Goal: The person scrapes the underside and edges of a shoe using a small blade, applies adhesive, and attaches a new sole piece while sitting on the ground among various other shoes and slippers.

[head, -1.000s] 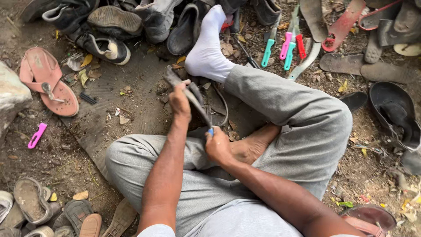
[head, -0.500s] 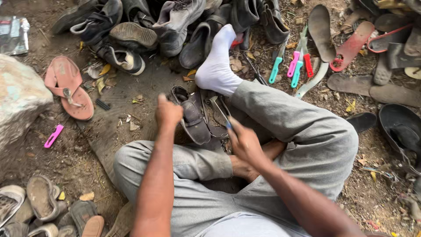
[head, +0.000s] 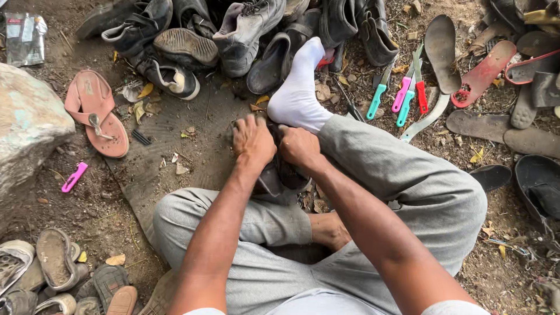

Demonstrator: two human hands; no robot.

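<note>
dirt ground (head: pixel 105 204), worn shoes piled ahead (head: pixel 233 35). left hand (head: pixel 252 140) and right hand (head: pixel 299 146) both grip dark sandal (head: pixel 274 178) beside white sock (head: pixel 297 87); coloured-handled knives (head: pixel 402 93) right.

Both hands close over a dark sandal (head: pixel 274 178): the left hand (head: pixel 252 140) covers its far end, the right hand (head: pixel 298 146) the part beside it, so only a strip nearer the body shows. Whether either hand also holds a tool cannot be told. The fingertips are tucked under. The heap of shoes (head: pixel 245 29) beyond the grip is cut by the top edge; the sandals (head: pixel 52 274) well to its left by the bottom edge.
</note>
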